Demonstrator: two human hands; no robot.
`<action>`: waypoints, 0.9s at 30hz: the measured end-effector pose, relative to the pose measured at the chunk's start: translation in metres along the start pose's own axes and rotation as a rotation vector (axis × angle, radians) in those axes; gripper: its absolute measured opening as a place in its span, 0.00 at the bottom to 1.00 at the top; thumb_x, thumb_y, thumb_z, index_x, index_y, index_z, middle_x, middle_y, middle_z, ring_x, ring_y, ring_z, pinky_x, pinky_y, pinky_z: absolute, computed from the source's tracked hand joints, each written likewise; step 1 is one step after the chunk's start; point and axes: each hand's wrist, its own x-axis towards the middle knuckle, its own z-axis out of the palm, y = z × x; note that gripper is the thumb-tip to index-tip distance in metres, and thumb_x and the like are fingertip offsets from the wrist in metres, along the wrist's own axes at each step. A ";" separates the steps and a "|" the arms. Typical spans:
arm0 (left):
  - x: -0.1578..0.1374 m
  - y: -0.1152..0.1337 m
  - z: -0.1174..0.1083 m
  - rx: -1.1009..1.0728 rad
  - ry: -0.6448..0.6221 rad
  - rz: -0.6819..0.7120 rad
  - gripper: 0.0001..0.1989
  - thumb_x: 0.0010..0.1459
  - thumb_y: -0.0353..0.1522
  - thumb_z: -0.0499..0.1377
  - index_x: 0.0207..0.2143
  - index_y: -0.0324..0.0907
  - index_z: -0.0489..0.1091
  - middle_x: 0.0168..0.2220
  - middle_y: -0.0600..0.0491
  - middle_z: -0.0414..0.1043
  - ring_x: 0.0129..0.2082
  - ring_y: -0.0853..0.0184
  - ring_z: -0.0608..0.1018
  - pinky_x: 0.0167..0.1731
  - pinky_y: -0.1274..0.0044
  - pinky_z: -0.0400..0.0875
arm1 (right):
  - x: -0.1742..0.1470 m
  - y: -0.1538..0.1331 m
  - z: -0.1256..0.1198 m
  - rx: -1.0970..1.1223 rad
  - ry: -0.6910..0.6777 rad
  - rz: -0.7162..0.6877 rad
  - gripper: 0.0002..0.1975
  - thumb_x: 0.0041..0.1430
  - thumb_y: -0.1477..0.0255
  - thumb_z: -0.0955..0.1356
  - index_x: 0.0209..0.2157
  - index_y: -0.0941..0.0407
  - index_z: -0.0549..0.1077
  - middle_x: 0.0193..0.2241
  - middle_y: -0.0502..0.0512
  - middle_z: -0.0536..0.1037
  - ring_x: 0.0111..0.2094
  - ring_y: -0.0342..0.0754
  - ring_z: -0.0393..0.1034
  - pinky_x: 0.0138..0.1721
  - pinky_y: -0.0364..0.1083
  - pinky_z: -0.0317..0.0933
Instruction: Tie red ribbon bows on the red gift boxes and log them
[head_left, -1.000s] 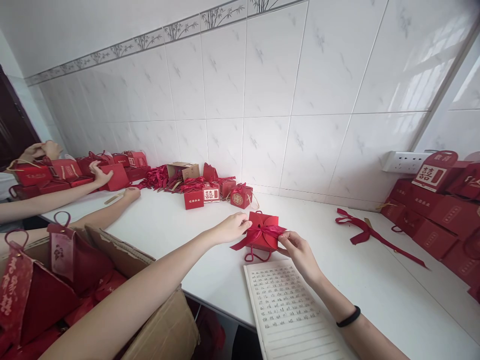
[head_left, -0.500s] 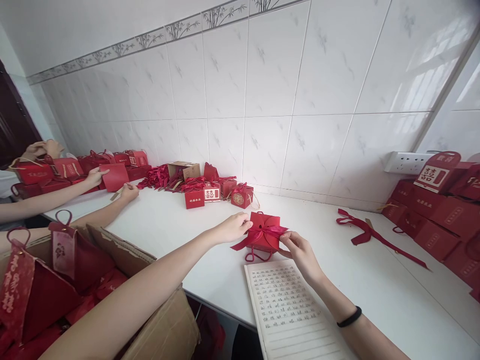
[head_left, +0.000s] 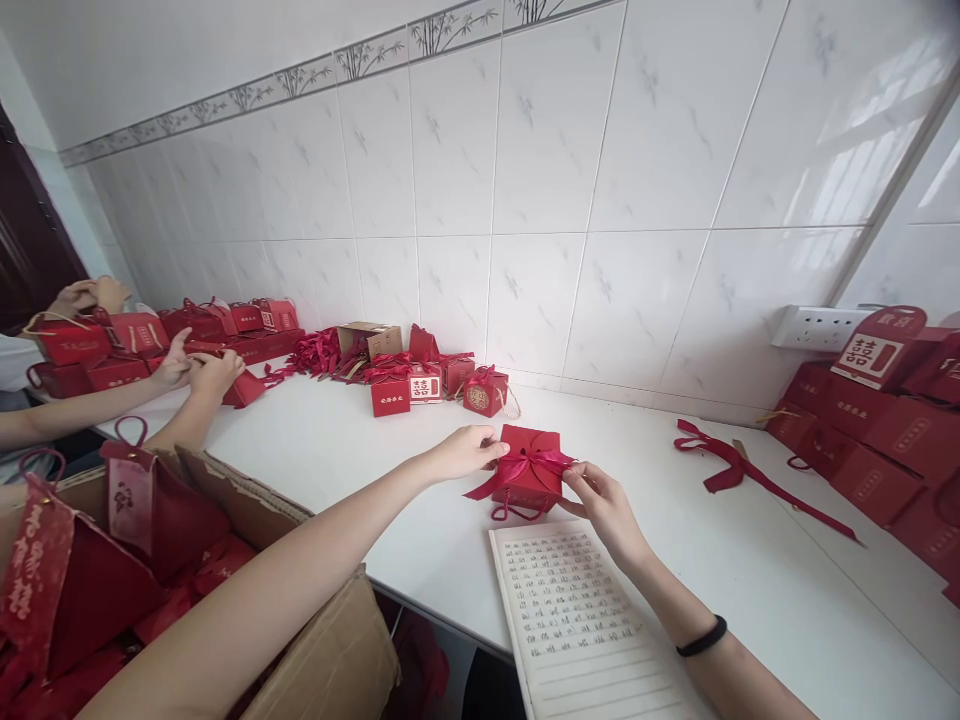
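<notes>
A red gift box (head_left: 531, 491) stands on the white table, with a shiny dark-red ribbon (head_left: 534, 461) tied in a bow across its folded top. At the bow's left side, my left hand (head_left: 471, 452) pinches the ribbon between thumb and fingers. My right hand (head_left: 598, 500) grips the ribbon on the other side, its lower fingers beside the box. A twisted red cord handle (head_left: 517, 512) hangs at the box's near side. Just below lies an open notebook (head_left: 574, 610) with handwritten rows.
Loose ribbon pieces (head_left: 739, 468) lie to the right, before stacked red boxes (head_left: 862, 420) and a socket strip (head_left: 814, 328). A cardboard carton (head_left: 330, 640) of red boxes is at lower left. Finished-looking small boxes (head_left: 426, 385) stand behind. Co-workers' hands (head_left: 196, 365) are at far left.
My hands hold nearly the same pose on the ribbon. At the left, a co-worker's hands have come closer together around a red box, which was a flat-looking panel before.
</notes>
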 end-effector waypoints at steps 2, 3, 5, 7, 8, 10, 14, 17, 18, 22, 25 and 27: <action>-0.001 0.002 -0.002 0.029 -0.006 -0.009 0.18 0.52 0.46 0.52 0.24 0.40 0.60 0.24 0.57 0.64 0.26 0.70 0.68 0.29 0.77 0.61 | 0.000 -0.001 0.000 0.000 -0.002 0.009 0.22 0.46 0.53 0.70 0.24 0.58 0.66 0.33 0.53 0.66 0.38 0.49 0.63 0.42 0.51 0.68; -0.002 0.004 -0.003 0.044 -0.009 -0.017 0.18 0.51 0.46 0.52 0.23 0.40 0.61 0.24 0.57 0.64 0.26 0.70 0.68 0.29 0.77 0.61 | 0.000 -0.001 0.000 0.000 -0.001 0.013 0.22 0.46 0.52 0.70 0.24 0.58 0.66 0.33 0.53 0.66 0.38 0.49 0.63 0.42 0.51 0.68; -0.003 0.005 -0.004 0.060 -0.013 -0.033 0.17 0.51 0.45 0.53 0.23 0.40 0.61 0.24 0.57 0.65 0.26 0.70 0.67 0.29 0.77 0.60 | 0.000 -0.001 0.000 -0.002 0.002 0.016 0.22 0.45 0.52 0.71 0.24 0.58 0.66 0.34 0.52 0.65 0.38 0.49 0.63 0.42 0.50 0.68; -0.004 0.006 -0.004 0.058 -0.016 -0.046 0.16 0.51 0.44 0.53 0.23 0.40 0.61 0.24 0.57 0.65 0.26 0.70 0.67 0.29 0.77 0.60 | -0.001 -0.001 0.001 -0.008 0.011 0.013 0.23 0.44 0.52 0.71 0.23 0.58 0.66 0.34 0.52 0.65 0.38 0.49 0.63 0.41 0.49 0.68; -0.004 0.005 -0.004 0.058 -0.017 -0.050 0.16 0.51 0.43 0.53 0.22 0.40 0.61 0.24 0.57 0.65 0.26 0.70 0.67 0.29 0.77 0.60 | -0.001 -0.001 0.001 -0.011 0.014 0.013 0.23 0.43 0.52 0.71 0.23 0.58 0.66 0.35 0.52 0.65 0.38 0.49 0.63 0.41 0.49 0.68; -0.003 0.005 -0.004 0.057 -0.022 -0.056 0.15 0.51 0.42 0.53 0.22 0.40 0.61 0.24 0.57 0.65 0.26 0.71 0.67 0.29 0.77 0.60 | -0.001 -0.001 0.001 -0.017 0.017 0.015 0.23 0.43 0.52 0.71 0.23 0.58 0.66 0.35 0.52 0.65 0.38 0.49 0.62 0.41 0.49 0.68; -0.003 0.004 -0.003 0.057 -0.036 -0.066 0.13 0.50 0.40 0.53 0.22 0.40 0.62 0.23 0.57 0.64 0.25 0.71 0.67 0.28 0.78 0.59 | -0.002 -0.003 0.002 -0.030 0.015 0.026 0.22 0.44 0.53 0.70 0.22 0.58 0.65 0.36 0.52 0.64 0.39 0.50 0.62 0.41 0.49 0.68; -0.003 0.005 -0.003 0.061 -0.048 -0.073 0.12 0.50 0.39 0.52 0.22 0.40 0.61 0.23 0.57 0.64 0.24 0.72 0.66 0.27 0.79 0.59 | -0.002 -0.003 0.002 -0.038 0.017 0.027 0.21 0.44 0.55 0.70 0.22 0.58 0.65 0.36 0.52 0.64 0.39 0.49 0.62 0.41 0.49 0.68; -0.003 0.006 -0.003 0.063 -0.051 -0.075 0.11 0.50 0.39 0.52 0.22 0.40 0.61 0.23 0.57 0.64 0.24 0.72 0.66 0.27 0.79 0.58 | -0.003 -0.004 0.002 -0.040 0.018 0.026 0.20 0.44 0.55 0.70 0.22 0.58 0.64 0.36 0.52 0.64 0.39 0.49 0.62 0.41 0.49 0.68; -0.004 0.007 -0.004 0.081 -0.060 -0.072 0.11 0.50 0.38 0.52 0.21 0.40 0.59 0.22 0.58 0.63 0.24 0.72 0.65 0.26 0.79 0.57 | -0.002 -0.003 0.002 -0.051 0.022 0.030 0.18 0.45 0.57 0.69 0.22 0.58 0.64 0.35 0.51 0.64 0.38 0.49 0.62 0.41 0.49 0.68; -0.004 0.008 -0.004 0.095 -0.068 -0.064 0.11 0.50 0.38 0.52 0.21 0.41 0.58 0.23 0.58 0.63 0.24 0.72 0.65 0.26 0.79 0.57 | -0.001 -0.002 0.002 -0.054 0.026 0.030 0.17 0.45 0.58 0.69 0.22 0.58 0.64 0.35 0.51 0.64 0.38 0.48 0.62 0.40 0.49 0.67; -0.005 0.009 -0.004 0.102 -0.074 -0.063 0.11 0.50 0.38 0.52 0.22 0.41 0.59 0.23 0.58 0.63 0.23 0.72 0.64 0.25 0.79 0.57 | -0.001 -0.002 0.003 -0.056 0.029 0.035 0.17 0.45 0.59 0.69 0.22 0.58 0.63 0.34 0.51 0.63 0.37 0.48 0.62 0.40 0.49 0.67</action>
